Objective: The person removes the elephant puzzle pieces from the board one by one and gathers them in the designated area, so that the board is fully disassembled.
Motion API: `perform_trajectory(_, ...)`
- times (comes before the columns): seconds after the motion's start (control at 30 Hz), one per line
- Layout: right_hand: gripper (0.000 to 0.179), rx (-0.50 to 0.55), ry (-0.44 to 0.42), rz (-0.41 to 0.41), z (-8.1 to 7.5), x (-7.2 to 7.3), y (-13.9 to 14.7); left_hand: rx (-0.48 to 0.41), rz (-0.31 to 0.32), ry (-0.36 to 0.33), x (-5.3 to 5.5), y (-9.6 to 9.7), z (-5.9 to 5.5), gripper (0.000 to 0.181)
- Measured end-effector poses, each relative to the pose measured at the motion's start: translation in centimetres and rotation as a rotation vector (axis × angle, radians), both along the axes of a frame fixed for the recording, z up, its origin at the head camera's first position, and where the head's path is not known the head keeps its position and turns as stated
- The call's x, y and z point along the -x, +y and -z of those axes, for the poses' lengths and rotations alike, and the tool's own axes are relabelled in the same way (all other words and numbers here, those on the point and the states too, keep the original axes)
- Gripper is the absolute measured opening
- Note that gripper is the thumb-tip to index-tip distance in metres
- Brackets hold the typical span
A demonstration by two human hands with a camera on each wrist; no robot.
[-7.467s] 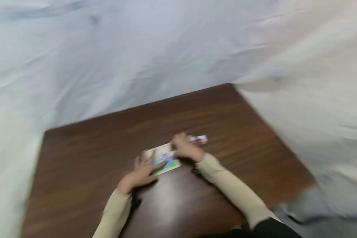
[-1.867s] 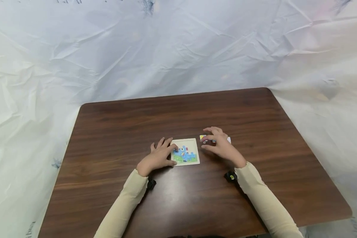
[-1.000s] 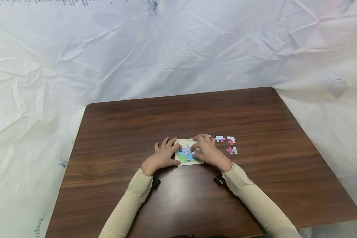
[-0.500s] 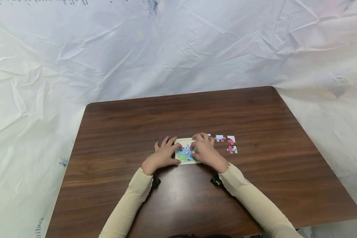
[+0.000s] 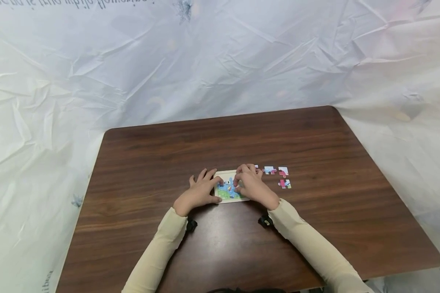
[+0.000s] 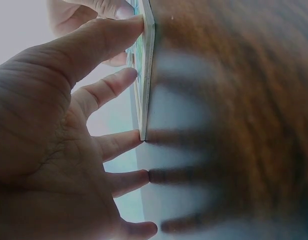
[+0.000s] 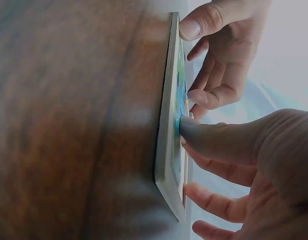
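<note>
A small jigsaw puzzle board (image 5: 228, 174) with a pale frame lies on the table, its lower part filled with blue and green picture pieces. My left hand (image 5: 198, 194) rests spread over its left side. The thumb is on the near edge, the index finger touches the picture, and other fingertips reach the table. On the right side of the board, my right hand (image 5: 254, 186) pinches a bluish puzzle piece (image 7: 178, 127) between thumb and index finger, against the picture. That piece is mostly hidden by the fingers.
Beyond the right hand lie loose puzzle pieces (image 5: 269, 170), one partly covered by the fingers. Another pink and green piece (image 5: 284, 184) sits nearer. The brown wooden table (image 5: 161, 154) meets a pale hanging sheet (image 5: 205, 61) at back and sides.
My right hand has gone from the loose pieces onto the board with a puzzle piece, then shifted slightly left there. My left hand has kept its place on the board's left side since 1.9 s ago.
</note>
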State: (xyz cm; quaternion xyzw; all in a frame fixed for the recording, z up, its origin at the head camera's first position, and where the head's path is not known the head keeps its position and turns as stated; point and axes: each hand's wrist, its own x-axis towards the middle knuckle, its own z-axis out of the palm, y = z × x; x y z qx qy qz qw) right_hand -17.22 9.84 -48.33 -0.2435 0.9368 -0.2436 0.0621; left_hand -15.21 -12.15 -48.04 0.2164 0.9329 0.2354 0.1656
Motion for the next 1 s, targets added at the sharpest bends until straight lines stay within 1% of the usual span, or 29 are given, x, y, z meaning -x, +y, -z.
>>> perform_trajectory(0.2, 0.023, 0.000, -0.005, -0.002, 0.0, 0.2, 0.0, 0.000, -0.001, -0.009, 0.1, 0.1, 0.1, 0.035)
perform_trajectory(0.43, 0.020, 0.020, 0.028, 0.010, -0.4, 0.0, 0.5, 0.001, 0.012, -0.001, 0.5, 0.0, 0.2, 0.035)
perform_trajectory(0.67, 0.015, 0.083, 0.051, 0.011, -0.6, -0.4, 1.4, -0.013, 0.024, -0.008, 0.7, 0.1, 0.0, 0.035)
perform_trajectory(0.8, 0.012, 0.098, 0.080, 0.004, -0.8, -0.7, 2.0, -0.011, 0.017, -0.014, 0.7, 0.0, 0.0, 0.035)
perform_trajectory(1.0, 0.014, 0.127, 0.123, 0.002, -1.4, -0.7, 3.1, -0.012, -0.004, -0.009, 0.8, -0.3, 0.1, 0.036)
